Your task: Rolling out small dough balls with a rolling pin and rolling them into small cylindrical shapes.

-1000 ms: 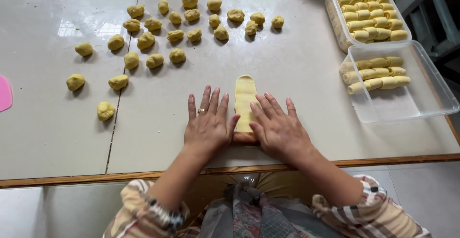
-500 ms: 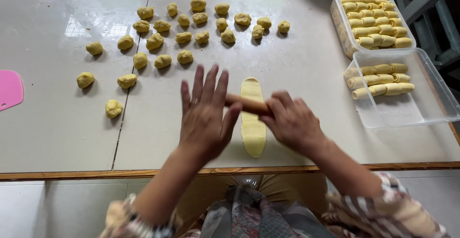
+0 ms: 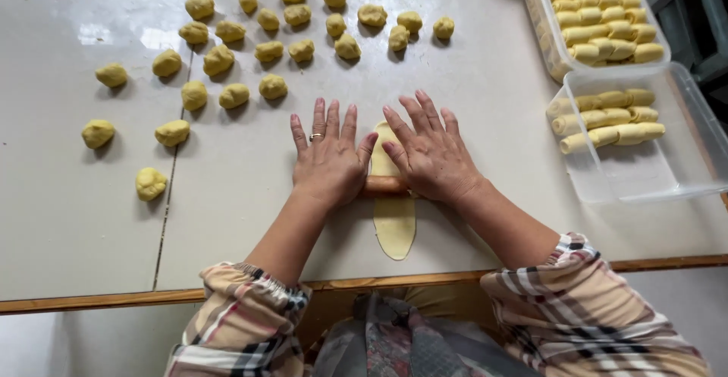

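Head view: both hands lie flat, fingers spread, on a thin wooden pin (image 3: 383, 186) across a dough strip (image 3: 395, 221) at the near table edge. The left hand (image 3: 327, 161) and right hand (image 3: 429, 153) press down rather than grip. The strip looks rolled out long, though its far end is hidden under the hands. About two dozen yellow lumps (image 3: 269, 51) wait on the table (image 3: 493, 81). At right, one clear rectangular tub (image 3: 540, 13) is packed with rolled pieces; the nearer tub (image 3: 644, 183) holds only a few rows. No labels show.
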